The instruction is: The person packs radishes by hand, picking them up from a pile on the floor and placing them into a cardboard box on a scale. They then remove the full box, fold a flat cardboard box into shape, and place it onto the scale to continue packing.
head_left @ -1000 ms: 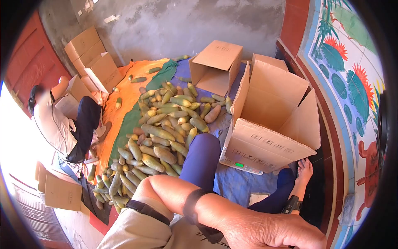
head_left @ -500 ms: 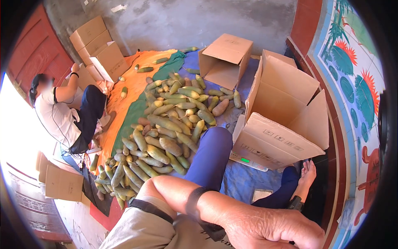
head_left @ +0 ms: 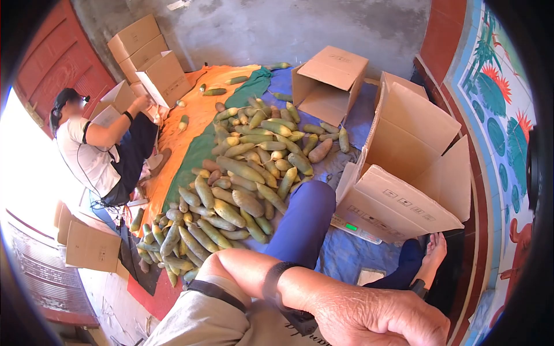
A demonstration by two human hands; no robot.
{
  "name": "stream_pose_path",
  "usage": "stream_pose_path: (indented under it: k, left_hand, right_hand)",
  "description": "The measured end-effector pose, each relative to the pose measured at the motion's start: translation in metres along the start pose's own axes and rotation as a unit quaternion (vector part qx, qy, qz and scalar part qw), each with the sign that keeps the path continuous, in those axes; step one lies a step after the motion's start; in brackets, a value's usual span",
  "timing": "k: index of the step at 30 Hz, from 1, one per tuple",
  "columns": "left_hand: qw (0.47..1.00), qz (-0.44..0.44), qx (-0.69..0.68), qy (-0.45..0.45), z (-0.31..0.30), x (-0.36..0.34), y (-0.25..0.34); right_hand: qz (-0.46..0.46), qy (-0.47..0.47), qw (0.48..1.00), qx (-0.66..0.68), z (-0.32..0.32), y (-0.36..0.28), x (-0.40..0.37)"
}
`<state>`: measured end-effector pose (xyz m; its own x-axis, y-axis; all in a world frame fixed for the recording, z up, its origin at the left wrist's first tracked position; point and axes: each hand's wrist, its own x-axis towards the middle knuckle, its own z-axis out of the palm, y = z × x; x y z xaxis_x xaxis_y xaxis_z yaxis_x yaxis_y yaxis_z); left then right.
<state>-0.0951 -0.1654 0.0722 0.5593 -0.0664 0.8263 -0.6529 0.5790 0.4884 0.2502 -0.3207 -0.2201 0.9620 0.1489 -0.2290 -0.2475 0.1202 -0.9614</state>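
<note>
My left hand (head_left: 384, 320) is in front at the bottom, seen from the back; its bent fingers are mostly hidden below it. At the lower right, my right hand (head_left: 435, 255) is beside the bottom corner of a large open cardboard box (head_left: 392, 199), fingers apart with nothing visible in them. The box's flaps stand up, and its visible inside holds nothing. Beneath it is a scale (head_left: 365, 233) with a lit green display. A big pile of long green vegetables (head_left: 242, 167) lies left of my raised knee.
Another person (head_left: 95, 141) sits at the left by several cardboard boxes (head_left: 164, 78). One box lies on its side (head_left: 329, 72) at the back. A box (head_left: 92, 245) stands at the lower left. Orange, green and blue cloths (head_left: 340, 254) cover the floor.
The view has shifted, so the boxes and pile appear slightly further right. The other person's head has lifted and their hand is lower. Both of my hands stay in about the same place.
</note>
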Motion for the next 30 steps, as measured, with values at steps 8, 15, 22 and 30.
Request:
stream_pose_path:
  k: [8,15,22,30]
  left_hand:
    - [1.0,-0.019,0.019,-0.001,-0.012,-0.008,0.009]
    - [1.0,-0.017,0.002,0.023,-0.014,-0.011,0.016]
    - [1.0,0.012,0.004,-0.01,-0.021,-0.017,0.01]
    - [0.997,0.059,-0.02,0.053,-0.01,-0.018,0.002]
  right_hand:
    - [0.007,-0.001,1.0,-0.011,-0.002,0.005,0.009]
    - [0.009,0.009,1.0,-0.025,0.0,0.003,0.009]
    - [0.012,0.019,0.999,-0.028,0.004,-0.001,0.002]
    - [0.012,0.019,0.999,-0.027,0.002,0.001,0.005]
